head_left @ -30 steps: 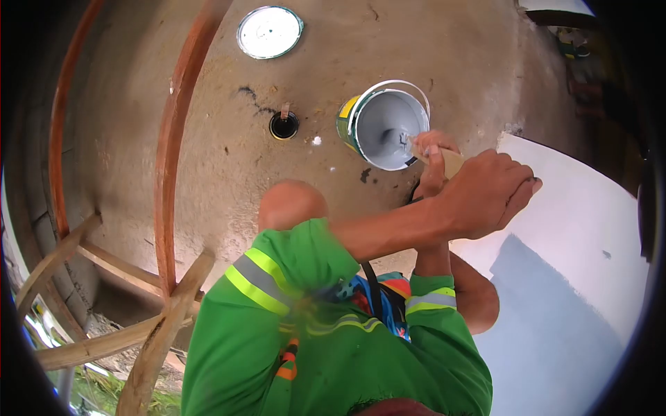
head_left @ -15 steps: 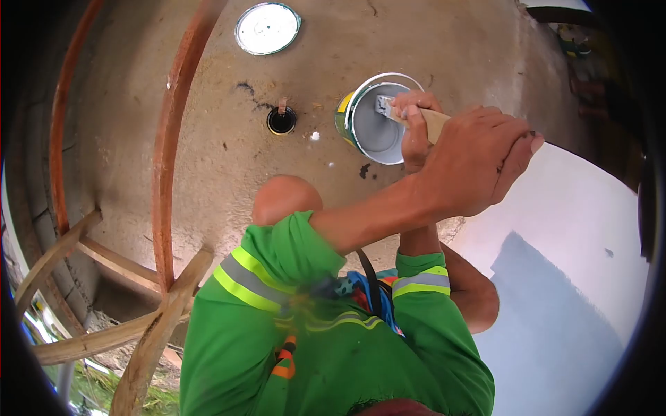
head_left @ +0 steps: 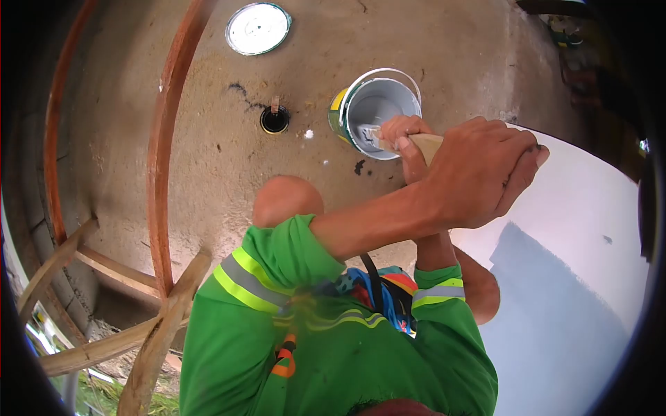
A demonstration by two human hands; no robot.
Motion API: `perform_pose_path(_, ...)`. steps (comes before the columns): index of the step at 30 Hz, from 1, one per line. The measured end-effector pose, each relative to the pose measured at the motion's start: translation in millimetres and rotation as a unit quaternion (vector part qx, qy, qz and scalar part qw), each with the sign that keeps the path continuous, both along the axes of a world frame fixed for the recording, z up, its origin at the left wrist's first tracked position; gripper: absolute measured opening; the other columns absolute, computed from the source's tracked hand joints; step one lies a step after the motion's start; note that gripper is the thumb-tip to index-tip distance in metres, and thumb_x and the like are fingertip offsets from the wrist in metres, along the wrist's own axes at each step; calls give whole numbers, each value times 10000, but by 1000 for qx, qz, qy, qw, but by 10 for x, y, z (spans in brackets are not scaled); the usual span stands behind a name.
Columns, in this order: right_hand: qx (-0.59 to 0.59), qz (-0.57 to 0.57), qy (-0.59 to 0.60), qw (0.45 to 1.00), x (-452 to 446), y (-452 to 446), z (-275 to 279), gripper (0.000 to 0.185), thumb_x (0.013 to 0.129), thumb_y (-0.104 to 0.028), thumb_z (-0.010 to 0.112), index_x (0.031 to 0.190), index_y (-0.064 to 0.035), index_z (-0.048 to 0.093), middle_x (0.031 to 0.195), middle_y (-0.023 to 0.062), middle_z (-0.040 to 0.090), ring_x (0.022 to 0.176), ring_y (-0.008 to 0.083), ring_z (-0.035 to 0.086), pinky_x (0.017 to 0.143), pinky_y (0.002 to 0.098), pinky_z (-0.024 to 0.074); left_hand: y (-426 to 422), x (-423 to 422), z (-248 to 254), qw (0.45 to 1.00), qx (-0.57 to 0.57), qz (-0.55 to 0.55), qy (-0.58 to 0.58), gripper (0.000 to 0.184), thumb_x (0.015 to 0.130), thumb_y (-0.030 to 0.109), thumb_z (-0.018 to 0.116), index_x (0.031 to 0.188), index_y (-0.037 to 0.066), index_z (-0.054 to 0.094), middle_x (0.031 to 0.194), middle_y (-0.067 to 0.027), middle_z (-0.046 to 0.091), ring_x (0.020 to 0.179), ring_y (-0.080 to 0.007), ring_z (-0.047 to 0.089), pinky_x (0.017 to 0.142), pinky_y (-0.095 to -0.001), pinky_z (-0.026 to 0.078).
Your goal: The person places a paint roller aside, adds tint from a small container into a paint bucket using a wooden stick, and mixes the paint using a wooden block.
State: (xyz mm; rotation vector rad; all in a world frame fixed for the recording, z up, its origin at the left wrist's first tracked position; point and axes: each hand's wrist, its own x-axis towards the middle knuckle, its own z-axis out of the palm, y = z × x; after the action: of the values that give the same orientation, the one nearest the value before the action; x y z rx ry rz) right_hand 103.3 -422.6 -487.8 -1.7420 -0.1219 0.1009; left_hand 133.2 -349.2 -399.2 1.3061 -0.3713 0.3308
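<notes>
My right hand (head_left: 408,135) is wrapped round a pale wooden stick (head_left: 424,144) low down, at the mouth of a white paint bucket (head_left: 383,83). The stick's far end is smeared with paint and dips into the grey paint inside. Higher up and closer to the camera, my left hand (head_left: 482,173) is closed in a fist. The stick runs in behind this fist, so its upper end is hidden, and the left thumb points out to the right. The bucket stands upright on the floor with its handle raised.
A paint-marked lid (head_left: 258,29) lies on the concrete floor. Left of the bucket stands a small dark can (head_left: 275,120) with a stick in it. Wooden bars (head_left: 163,139) rise at left. A white panel (head_left: 555,166), partly painted blue-grey, lies at right.
The stick's painted end has swung toward me and left inside the bucket, with my right hand following. My left hand has shifted slightly right and down.
</notes>
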Motion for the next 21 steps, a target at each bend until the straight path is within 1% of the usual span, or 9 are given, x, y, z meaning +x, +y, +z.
perform_pose_path(2, -17, -25, 3, 1000, -20, -23, -43, 49, 889, 6, 483, 879, -31, 514, 830, 69, 513, 842, 189, 497, 921, 402, 444, -38, -37, -42, 1000, 2, -2, 24, 244, 982, 184, 579, 827, 5, 639, 676, -98, 613, 640, -300, 580, 626, -421, 433)
perform_pose_path(4, -6, -112, -34, 993, 80, 14, -143, 60, 879, 8, 486, 847, -42, 497, 810, 61, 488, 819, 188, 475, 924, 412, 440, 37, -6, -42, 1000, 13, 22, 14, 248, 988, 177, 570, 828, -1, 635, 686, -105, 614, 641, -305, 579, 622, -419, 435)
perform_pose_path(6, -27, -109, -26, 993, 239, 145, -140, 61, 877, 3, 491, 836, -42, 498, 802, 56, 484, 820, 183, 470, 914, 403, 436, 1, 26, -19, 999, -5, 47, -5, 243, 980, 157, 570, 796, 6, 619, 669, -116, 600, 627, -318, 565, 617, -432, 425)
perform_pose_path(8, -4, -57, -34, 998, 276, 173, -112, 63, 881, -1, 496, 831, -39, 505, 804, 58, 499, 822, 180, 477, 897, 387, 439, -29, 78, -4, 995, -46, 89, -31, 245, 956, 126, 577, 733, 26, 592, 627, -131, 572, 597, -339, 540, 610, -459, 405)
perform_pose_path(9, 30, -8, -45, 999, 192, 166, -134, 65, 885, -3, 498, 831, -37, 512, 811, 64, 516, 824, 180, 488, 885, 375, 445, -22, 47, 7, 997, -37, 63, -20, 246, 957, 123, 578, 733, 24, 593, 628, -132, 573, 599, -340, 541, 612, -459, 405)
perform_pose_path(11, 28, 21, -38, 999, 9, 68, -162, 63, 894, -8, 500, 840, -34, 520, 819, 71, 536, 827, 182, 504, 873, 365, 452, 2, -79, 1, 1000, -22, 18, 9, 246, 959, 119, 580, 734, 20, 594, 632, -135, 575, 601, -342, 543, 614, -460, 404)
perform_pose_path(14, -46, -53, -3, 998, -53, -65, -146, 56, 901, -18, 500, 853, -36, 522, 812, 72, 534, 822, 194, 515, 871, 380, 456, -34, -63, -150, 999, 20, -23, 39, 255, 1005, 199, 546, 883, 7, 662, 732, -127, 637, 667, -338, 591, 637, -418, 437)
perform_pose_path(17, -44, -128, -23, 991, 256, 223, -166, 55, 899, -29, 504, 848, -43, 519, 792, 63, 512, 805, 207, 513, 861, 407, 457, -34, 70, -95, 993, -36, 112, -5, 270, 960, 141, 584, 714, 30, 588, 622, -140, 570, 591, -368, 533, 608, -476, 403)
perform_pose_path(21, 44, -49, -48, 997, 60, 48, -620, 45, 897, -37, 503, 858, -39, 526, 786, 62, 518, 788, 208, 524, 845, 400, 471, 42, 70, -74, 1000, 21, 5, 22, 303, 974, 173, 560, 708, 35, 599, 608, -161, 574, 583, -390, 542, 618, -493, 422)
